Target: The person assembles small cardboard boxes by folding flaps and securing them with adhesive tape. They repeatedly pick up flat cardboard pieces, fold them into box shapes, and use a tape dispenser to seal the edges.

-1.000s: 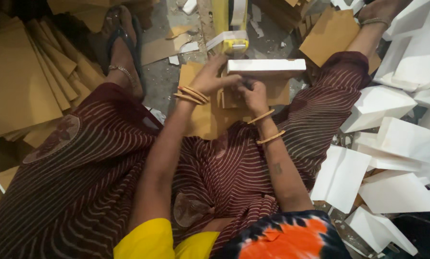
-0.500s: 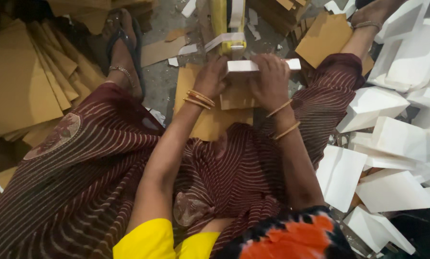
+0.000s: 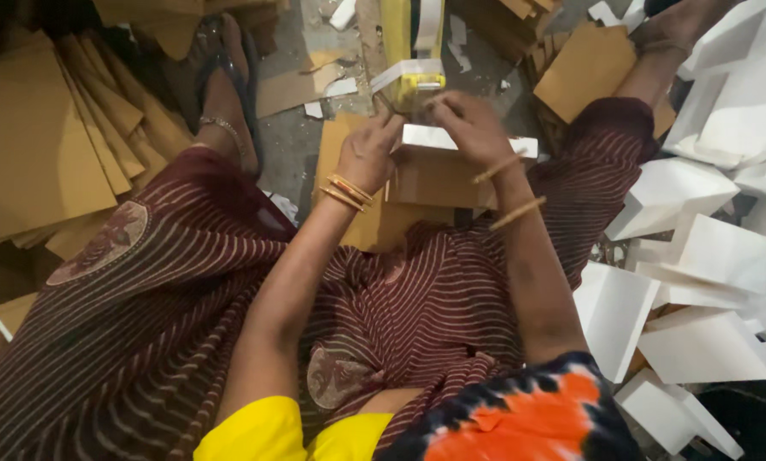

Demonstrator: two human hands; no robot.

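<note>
So we're sitting on the floor with a white box (image 3: pixel 438 139) propped on a brown cardboard piece (image 3: pixel 438 179) between our knees. Our left hand (image 3: pixel 368 154) is curled around the box's left end, fingers closed on it, gold bangles (image 3: pixel 346 191) at the wrist. Our right hand (image 3: pixel 467 124) is on top of the box at its far edge, fingers bent down and gripping it, right next to a yellow tape dispenser (image 3: pixel 417 81) with a white strip hanging off it. Can't tell if the fingertips are actually touching the tape.

Off the left edge of the floor there's a fanned stack of flat brown cardboard sheets (image 3: pixel 41 145), and the right side is piled with finished white boxes (image 3: pixel 707 248). Our sandalled foot (image 3: pixel 225 94) sticks out beside the cardboard.
</note>
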